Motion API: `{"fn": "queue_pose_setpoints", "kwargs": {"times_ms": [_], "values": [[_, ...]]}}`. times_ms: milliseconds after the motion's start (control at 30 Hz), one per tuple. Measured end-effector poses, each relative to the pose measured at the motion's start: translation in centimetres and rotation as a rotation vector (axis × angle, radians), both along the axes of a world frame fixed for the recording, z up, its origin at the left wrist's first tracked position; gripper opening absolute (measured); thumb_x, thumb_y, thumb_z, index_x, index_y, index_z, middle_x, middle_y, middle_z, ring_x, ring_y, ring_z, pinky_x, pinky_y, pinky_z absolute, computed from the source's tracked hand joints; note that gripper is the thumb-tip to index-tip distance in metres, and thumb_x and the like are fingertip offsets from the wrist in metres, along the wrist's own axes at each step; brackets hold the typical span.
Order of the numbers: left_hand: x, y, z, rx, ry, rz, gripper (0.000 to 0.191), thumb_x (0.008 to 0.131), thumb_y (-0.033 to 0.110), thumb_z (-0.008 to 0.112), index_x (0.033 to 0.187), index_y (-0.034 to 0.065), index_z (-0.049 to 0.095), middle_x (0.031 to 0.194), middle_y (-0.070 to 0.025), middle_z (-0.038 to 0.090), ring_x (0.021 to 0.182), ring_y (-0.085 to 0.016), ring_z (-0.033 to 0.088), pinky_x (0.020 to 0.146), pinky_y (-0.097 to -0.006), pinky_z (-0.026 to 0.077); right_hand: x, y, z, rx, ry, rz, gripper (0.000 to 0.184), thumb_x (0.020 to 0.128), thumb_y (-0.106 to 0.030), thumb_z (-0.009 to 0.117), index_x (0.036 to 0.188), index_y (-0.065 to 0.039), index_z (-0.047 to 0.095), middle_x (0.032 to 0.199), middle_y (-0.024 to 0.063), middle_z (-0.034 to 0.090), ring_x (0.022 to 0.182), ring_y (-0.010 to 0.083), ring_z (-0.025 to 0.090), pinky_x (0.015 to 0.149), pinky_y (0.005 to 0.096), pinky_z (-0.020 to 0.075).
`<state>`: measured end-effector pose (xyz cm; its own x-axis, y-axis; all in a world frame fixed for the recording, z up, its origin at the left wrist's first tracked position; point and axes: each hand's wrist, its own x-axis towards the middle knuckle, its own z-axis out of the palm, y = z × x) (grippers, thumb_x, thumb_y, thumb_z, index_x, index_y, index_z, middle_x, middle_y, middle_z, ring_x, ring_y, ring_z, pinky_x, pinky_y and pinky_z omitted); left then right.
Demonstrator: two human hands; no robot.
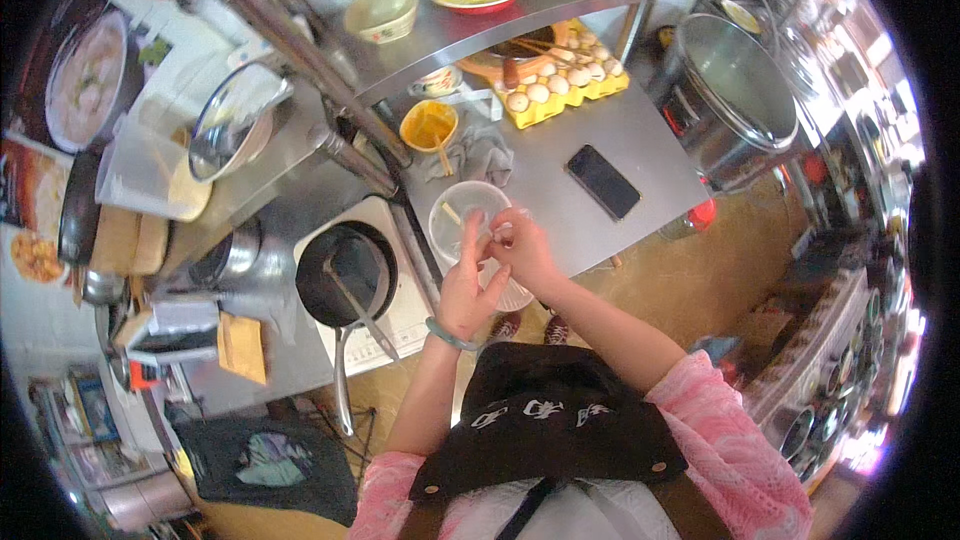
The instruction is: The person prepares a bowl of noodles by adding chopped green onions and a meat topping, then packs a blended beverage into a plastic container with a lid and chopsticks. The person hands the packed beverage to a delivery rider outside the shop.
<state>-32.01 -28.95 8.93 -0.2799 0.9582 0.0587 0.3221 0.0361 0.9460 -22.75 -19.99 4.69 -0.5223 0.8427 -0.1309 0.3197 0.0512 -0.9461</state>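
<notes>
My left hand [469, 289], with a bangle at the wrist, has its fingers spread beside my right hand [521, 244]. The right hand's fingers are bent together around something small and blurred; what it is, I cannot tell. Both hands are over the near side of a translucent round plastic container [450, 221] at the steel table's edge. Something pale and stick-like lies in that container. Below the hands a second clear plastic piece [514, 296] partly shows. Left of them, a black frying pan [315, 285] with tongs across it rests on a white induction cooker [409, 315].
An orange bowl [429, 124] and a grey cloth [480, 154] lie beyond the container. A smartphone [604, 181] is to the right, with a yellow egg tray [555, 101] behind. Above them runs a steel shelf [480, 30] with bowls. A large steel pot [731, 90] stands far right.
</notes>
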Motion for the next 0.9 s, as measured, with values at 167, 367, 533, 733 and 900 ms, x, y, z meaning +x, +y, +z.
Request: {"fn": "queue_pose_setpoints", "kwargs": {"times_ms": [167,367,533,733,900], "values": [[-2.8,1.6,2.6,-0.113,0.224,0.126,0.057,0.078,0.009,0.056,0.129,0.0065,0.032,0.1,-0.0144,0.06,0.081,-0.022,0.061,0.07,-0.0315,0.048,-0.8,-1.4,-1.0,-0.141,0.155,-0.15,0.026,0.07,-0.004,0.06,0.093,-0.005,0.048,0.077,0.008,0.058,0.075,0.0174,0.056,0.064,0.0309,0.0452],[-4.9,7.0,6.4,0.315,-0.139,0.031,0.031,0.08,0.004,0.051,0.111,-0.0005,0.047,0.102,-0.0086,0.057,0.087,-0.015,0.054,0.076,-0.0271,0.045,2.3,-5.9,3.4,0.014,0.1,-0.25,0.03,0.069,-0.006,0.053,0.097,-0.007,0.045,0.083,0.0155,0.052,0.08,0.0277,0.051,0.069,0.0382,0.0418],[3.0,8.6,7.4,0.366,-0.27,-0.129,0.027,0.085,0.013,0.047,0.109,0.0007,0.048,0.104,-0.0111,0.057,0.093,-0.017,0.052,0.082,-0.0297,0.041,11.3,-13.9,9.4,0.039,0.124,-0.505,0.024,0.07,-0.004,0.051,0.093,-0.007,0.045,0.083,0.0099,0.049,0.087,0.0217,0.048,0.075,0.0338,0.0394],[15.6,4.1,3.0,0.09,-0.69,-0.455,0.028,0.085,0.016,0.046,0.111,0.005,0.047,0.112,-0.0111,0.054,0.1,-0.017,0.049,0.086,-0.0293,0.034,22.2,-29.4,17.0,0.142,0.293,-0.877,0.027,0.067,0.001,0.049,0.092,-0.007,0.043,0.077,0.0032,0.048,0.078,0.0133,0.048,0.07,0.0292,0.0388],[29.5,-9.1,-2.6,-0.449,-0.926,-0.847,0.031,0.088,0.026,0.042,0.114,0.0098,0.046,0.121,-0.0075,0.049,0.111,-0.018,0.042,0.092,-0.0354,0.028,29.8,-43.6,23.7,0.156,0.297,-1.17,0.031,0.063,0.001,0.048,0.092,-0.006,0.043,0.08,0.002,0.05,0.081,0.0119,0.049,0.073,0.0235,0.036]]}}
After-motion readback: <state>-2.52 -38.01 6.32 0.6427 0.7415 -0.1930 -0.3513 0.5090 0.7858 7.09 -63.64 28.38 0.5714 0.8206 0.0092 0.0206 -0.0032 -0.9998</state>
